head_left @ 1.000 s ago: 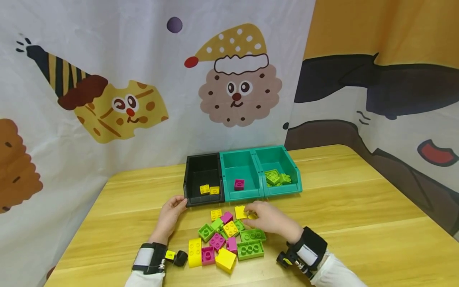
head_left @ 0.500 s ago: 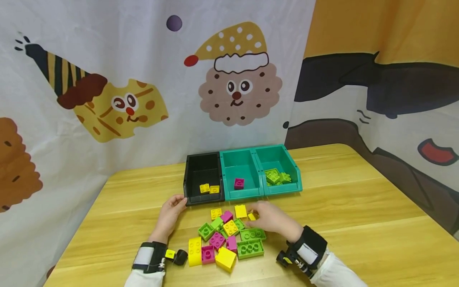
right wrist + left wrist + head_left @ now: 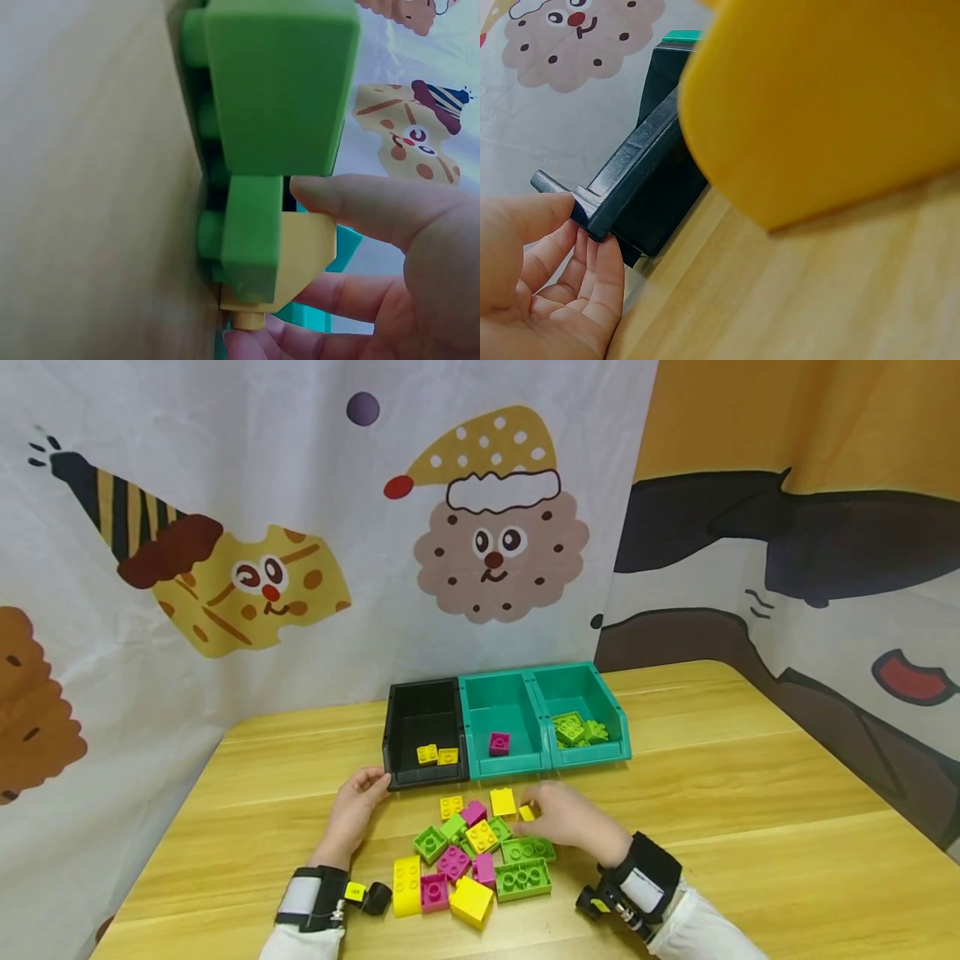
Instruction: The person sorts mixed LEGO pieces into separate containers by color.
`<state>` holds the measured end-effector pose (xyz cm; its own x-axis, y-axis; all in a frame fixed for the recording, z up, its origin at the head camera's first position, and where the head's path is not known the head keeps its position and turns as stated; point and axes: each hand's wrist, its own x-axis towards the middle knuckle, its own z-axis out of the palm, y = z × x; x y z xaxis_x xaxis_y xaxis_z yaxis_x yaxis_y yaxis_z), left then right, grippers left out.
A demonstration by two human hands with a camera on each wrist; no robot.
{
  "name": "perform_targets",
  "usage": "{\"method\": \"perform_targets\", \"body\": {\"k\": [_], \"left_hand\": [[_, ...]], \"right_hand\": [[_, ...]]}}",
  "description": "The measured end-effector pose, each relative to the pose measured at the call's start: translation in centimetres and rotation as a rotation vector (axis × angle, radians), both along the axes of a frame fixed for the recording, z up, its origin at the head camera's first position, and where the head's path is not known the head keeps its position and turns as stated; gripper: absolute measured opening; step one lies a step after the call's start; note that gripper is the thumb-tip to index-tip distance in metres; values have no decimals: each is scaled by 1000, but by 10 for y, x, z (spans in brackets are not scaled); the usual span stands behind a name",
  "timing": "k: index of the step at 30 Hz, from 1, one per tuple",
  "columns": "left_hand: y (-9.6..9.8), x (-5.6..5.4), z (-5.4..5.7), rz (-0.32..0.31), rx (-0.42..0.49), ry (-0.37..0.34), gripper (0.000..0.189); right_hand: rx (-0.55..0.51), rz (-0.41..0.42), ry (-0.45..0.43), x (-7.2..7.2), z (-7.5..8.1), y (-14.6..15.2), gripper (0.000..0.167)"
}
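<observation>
In the head view, my left hand (image 3: pixel 356 807) holds the front left corner of the black bin (image 3: pixel 426 782). Its thumb lies over the rim and its fingers underneath, as the left wrist view shows. My right hand (image 3: pixel 568 815) is at the far right of the brick pile, thumb and fingers on either side of a small yellow brick (image 3: pixel 527 812) with a sloped side. The hand hides much of that brick. In the right wrist view, green bricks (image 3: pixel 281 90) partly cover the yellow brick (image 3: pixel 307 247). Another yellow brick (image 3: pixel 503 802) stands just left of the fingers.
Loose yellow, pink and green bricks (image 3: pixel 453 863) lie between the hands. Beside the black bin stand two teal bins, the middle one (image 3: pixel 506 767) with a pink brick, the right one (image 3: pixel 600 754) with green bricks. A printed cloth (image 3: pixel 300 677) hangs behind the table.
My right fingers have drawn slightly right, away from the standing yellow brick, and the small yellow brick shows more between them. My left hand has stayed on the bin corner.
</observation>
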<state>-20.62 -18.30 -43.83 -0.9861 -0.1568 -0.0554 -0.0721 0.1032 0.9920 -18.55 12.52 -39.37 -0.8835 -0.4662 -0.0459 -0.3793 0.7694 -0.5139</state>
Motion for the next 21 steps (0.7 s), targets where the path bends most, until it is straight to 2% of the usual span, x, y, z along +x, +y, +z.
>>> {"method": "perform_targets", "body": {"k": [11,18,21], "left_hand": [[0,2,2,4,-3,-15,27],[1,2,4,-1,13,-21,27],[1,2,4,-5,5,-19,27]], "right_hand": [[-12,-19,6,0,-3,-3,27],[-44,-43,13,-2,-6,-2,11],[-43,-46,23,-2,-6,-1,10]]}}
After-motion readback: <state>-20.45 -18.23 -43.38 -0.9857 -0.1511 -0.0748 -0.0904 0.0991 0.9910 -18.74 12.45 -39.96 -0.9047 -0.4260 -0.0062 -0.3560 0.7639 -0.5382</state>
